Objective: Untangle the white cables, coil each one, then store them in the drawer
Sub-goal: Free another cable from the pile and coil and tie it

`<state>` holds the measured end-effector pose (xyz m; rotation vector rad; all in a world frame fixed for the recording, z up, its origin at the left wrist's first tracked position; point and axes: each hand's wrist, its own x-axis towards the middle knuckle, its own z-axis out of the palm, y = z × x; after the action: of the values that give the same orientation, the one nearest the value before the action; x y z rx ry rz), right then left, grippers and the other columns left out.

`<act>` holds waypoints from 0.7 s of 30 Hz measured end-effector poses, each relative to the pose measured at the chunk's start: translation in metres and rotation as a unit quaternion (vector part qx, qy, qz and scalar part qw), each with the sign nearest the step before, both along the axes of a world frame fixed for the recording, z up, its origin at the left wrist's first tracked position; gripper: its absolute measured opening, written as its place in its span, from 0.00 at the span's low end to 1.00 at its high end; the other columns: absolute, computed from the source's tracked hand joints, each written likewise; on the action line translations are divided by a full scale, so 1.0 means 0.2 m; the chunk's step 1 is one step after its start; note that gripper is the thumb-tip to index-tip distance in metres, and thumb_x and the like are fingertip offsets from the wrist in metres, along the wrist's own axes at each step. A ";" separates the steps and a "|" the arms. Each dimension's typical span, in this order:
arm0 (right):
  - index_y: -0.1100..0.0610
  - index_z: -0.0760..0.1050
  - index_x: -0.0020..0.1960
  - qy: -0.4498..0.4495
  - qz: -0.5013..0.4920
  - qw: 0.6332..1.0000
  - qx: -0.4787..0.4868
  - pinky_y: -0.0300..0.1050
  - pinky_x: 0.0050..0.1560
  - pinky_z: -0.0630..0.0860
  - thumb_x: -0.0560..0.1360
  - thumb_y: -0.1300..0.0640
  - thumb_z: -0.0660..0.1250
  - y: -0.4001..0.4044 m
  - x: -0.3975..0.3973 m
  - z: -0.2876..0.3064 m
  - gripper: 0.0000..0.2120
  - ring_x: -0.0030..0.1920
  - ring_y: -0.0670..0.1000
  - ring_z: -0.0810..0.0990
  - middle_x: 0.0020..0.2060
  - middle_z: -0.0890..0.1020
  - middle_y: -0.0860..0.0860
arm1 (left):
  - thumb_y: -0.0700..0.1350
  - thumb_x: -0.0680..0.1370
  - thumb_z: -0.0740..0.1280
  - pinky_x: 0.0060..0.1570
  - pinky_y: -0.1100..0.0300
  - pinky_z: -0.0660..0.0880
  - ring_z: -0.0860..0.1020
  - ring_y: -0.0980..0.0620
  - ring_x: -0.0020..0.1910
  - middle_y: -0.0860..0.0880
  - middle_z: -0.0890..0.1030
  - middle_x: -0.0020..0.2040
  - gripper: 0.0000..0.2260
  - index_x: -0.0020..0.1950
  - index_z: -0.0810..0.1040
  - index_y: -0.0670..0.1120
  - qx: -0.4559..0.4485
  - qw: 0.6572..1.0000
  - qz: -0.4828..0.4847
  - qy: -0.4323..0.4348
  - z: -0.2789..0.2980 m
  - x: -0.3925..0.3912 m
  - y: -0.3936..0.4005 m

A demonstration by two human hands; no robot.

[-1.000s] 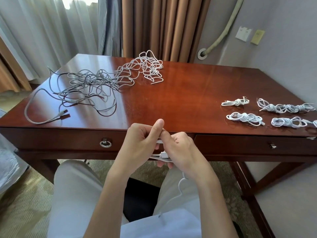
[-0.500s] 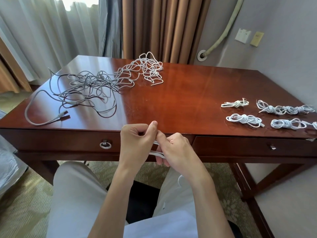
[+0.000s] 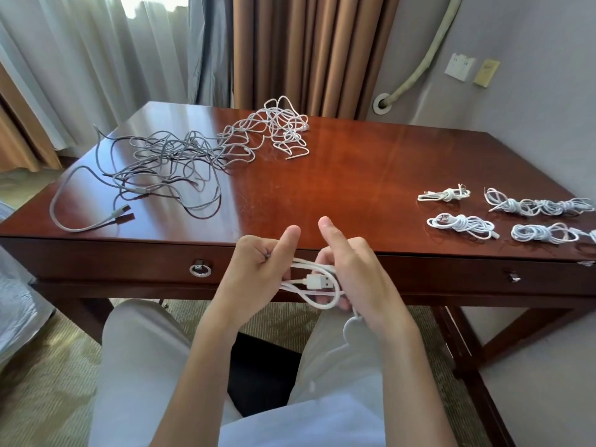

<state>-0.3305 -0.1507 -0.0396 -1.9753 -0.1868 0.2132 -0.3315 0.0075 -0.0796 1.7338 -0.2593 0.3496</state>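
Nearest, over the lap, both hands have drawn apart since a moment ago, thumbs now lifted. The left hand (image 3: 258, 269) keeps its grip curled round one end of the thin white USB cable (image 3: 317, 285); the right hand (image 3: 351, 272) grips the other end, a loop and plug now exposed between them. Coiling looks midway. Beyond, on the polished red-brown wooden surface (image 3: 322, 188), four tied white cable bundles (image 3: 461, 224) wait right; the grey-and-white cable tangle (image 3: 200, 153) lies far left. The drawer with the ring pull (image 3: 200, 269) is closed.
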 end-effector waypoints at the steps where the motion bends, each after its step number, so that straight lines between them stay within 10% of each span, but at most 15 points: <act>1: 0.66 0.73 0.28 -0.005 -0.001 1.000 0.014 0.39 0.33 0.73 0.83 0.36 0.52 -0.01 0.01 0.00 0.39 0.23 0.50 0.73 0.22 0.75 0.58 | 0.54 0.81 0.61 0.21 0.62 0.57 0.62 0.51 0.19 0.45 0.66 0.19 0.31 0.25 0.67 0.33 -0.030 0.999 -0.004 0.013 0.00 0.00 0.00; 5: 0.70 0.60 0.34 -0.040 0.010 0.996 0.076 0.38 0.27 0.58 0.83 0.42 0.59 -0.03 0.03 -0.05 0.33 0.26 0.47 0.57 0.27 0.60 0.53 | 0.52 0.81 0.61 0.20 0.69 0.55 0.59 0.54 0.15 0.47 0.64 0.18 0.30 0.26 0.66 0.32 -0.183 0.980 -0.055 0.059 0.01 0.01 0.00; 12: 0.51 0.80 0.43 -0.126 0.043 0.991 -0.021 0.47 0.36 0.64 0.84 0.42 0.58 0.06 0.04 -0.15 0.20 0.30 0.47 0.63 0.29 0.67 0.53 | 0.52 0.84 0.62 0.19 0.67 0.53 0.57 0.53 0.16 0.49 0.61 0.20 0.27 0.25 0.65 0.46 -0.345 0.919 0.155 0.113 0.02 0.05 -0.08; 17: 0.52 0.84 0.48 -0.095 0.158 0.971 -0.152 0.41 0.34 0.68 0.84 0.51 0.62 0.12 -0.02 -0.13 0.14 0.28 0.46 0.71 0.26 0.76 0.45 | 0.45 0.83 0.63 0.28 0.57 0.56 0.54 0.52 0.23 0.55 0.54 0.20 0.28 0.25 0.56 0.48 -0.080 0.938 0.337 -0.013 -0.08 0.07 -0.01; 21: 0.54 0.83 0.42 -0.169 0.140 0.953 -0.207 0.48 0.36 0.71 0.81 0.46 0.64 0.12 -0.05 -0.08 0.15 0.28 0.46 0.70 0.28 0.75 0.46 | 0.45 0.82 0.65 0.30 0.57 0.57 0.55 0.49 0.24 0.50 0.54 0.19 0.29 0.24 0.56 0.51 0.219 0.949 0.225 -0.024 -0.11 0.08 0.06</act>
<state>-0.3407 -0.1268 -0.0565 -2.3916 -0.6951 0.0962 -0.3155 0.0192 -0.1022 2.2256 0.0380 0.7082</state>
